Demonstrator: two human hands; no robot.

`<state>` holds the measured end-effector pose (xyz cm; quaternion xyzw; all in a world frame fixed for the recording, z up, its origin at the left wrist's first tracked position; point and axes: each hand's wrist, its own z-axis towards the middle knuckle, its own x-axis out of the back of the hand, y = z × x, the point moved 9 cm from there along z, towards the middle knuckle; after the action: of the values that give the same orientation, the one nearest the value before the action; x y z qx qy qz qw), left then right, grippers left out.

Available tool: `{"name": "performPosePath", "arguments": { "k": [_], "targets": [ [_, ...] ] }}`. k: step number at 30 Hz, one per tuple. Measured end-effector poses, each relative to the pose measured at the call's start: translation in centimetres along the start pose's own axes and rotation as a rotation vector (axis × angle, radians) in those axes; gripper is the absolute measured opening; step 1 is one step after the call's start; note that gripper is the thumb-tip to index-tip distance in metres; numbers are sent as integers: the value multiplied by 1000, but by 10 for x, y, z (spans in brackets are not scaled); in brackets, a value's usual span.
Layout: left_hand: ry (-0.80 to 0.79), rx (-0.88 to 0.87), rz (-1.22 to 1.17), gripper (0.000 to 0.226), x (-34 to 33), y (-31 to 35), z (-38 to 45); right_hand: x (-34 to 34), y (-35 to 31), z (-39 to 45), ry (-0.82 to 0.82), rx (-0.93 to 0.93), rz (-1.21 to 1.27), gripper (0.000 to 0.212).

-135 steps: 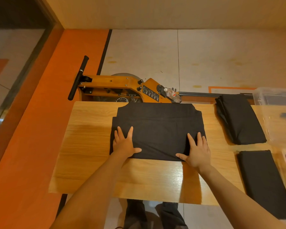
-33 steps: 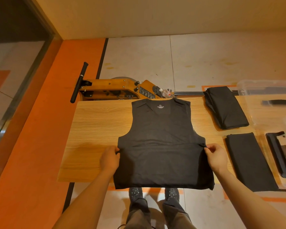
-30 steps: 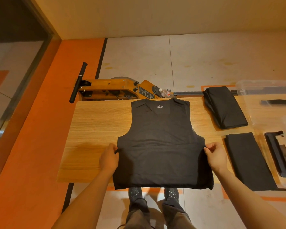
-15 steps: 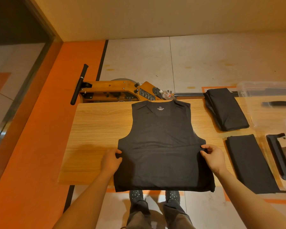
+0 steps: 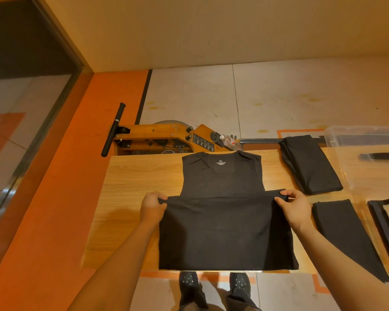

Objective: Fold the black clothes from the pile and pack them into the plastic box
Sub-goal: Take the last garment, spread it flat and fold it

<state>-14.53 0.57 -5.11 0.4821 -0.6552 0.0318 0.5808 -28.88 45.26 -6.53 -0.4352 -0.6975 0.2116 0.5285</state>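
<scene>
I see a black tank top (image 5: 222, 212) with a small pale grey size print at its neck. The table (image 5: 139, 185) under it is light wood with a fine streaked grain. Two folded garments, one farther (image 5: 310, 164) and one nearer (image 5: 344, 232), are the same flat black. The plastic box (image 5: 350, 140) is clear, and the lid (image 5: 384, 230) beside it shows a black frame. Behind the table I make out an orange-brown rowing machine (image 5: 166, 135) with a black handle. The floor (image 5: 279, 95) is pale grey tile with an orange band on one side. My shoes (image 5: 189, 281) are black with pale dots.
</scene>
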Motion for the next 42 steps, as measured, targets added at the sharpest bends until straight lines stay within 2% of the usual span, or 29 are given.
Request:
{"name": "performPosePath", "arguments": {
  "k": [13,16,19,22,24,28,31,33,37,42],
  "targets": [
    [69,-114,33,23,34,93,82,-1,-71,55,67,88,-34,41],
    [133,-150,22,23,45,114,95,1,-85,72,99,130,-49,44],
    [159,-165,8,34,48,130,103,-3,-99,87,91,156,-39,60],
    [81,-78,175,56,28,127,105,-23,-106,91,9,160,-160,89],
    [5,-34,315,63,8,116,99,-39,-99,86,-43,139,-305,98],
    [-227,-87,455,75,-41,92,73,-69,-78,55,-97,245,-605,91],
    [-426,-75,487,98,-71,70,52,-87,-65,29,-111,368,-731,83],
    [-526,-75,576,112,-84,58,40,-96,-53,20,-157,371,-767,86],
    [-542,-115,755,126,-87,37,25,-101,-30,12,-260,346,-824,95],
    [-550,-60,775,132,-84,16,6,-102,-14,-2,-342,376,-914,99]
  ]
}}
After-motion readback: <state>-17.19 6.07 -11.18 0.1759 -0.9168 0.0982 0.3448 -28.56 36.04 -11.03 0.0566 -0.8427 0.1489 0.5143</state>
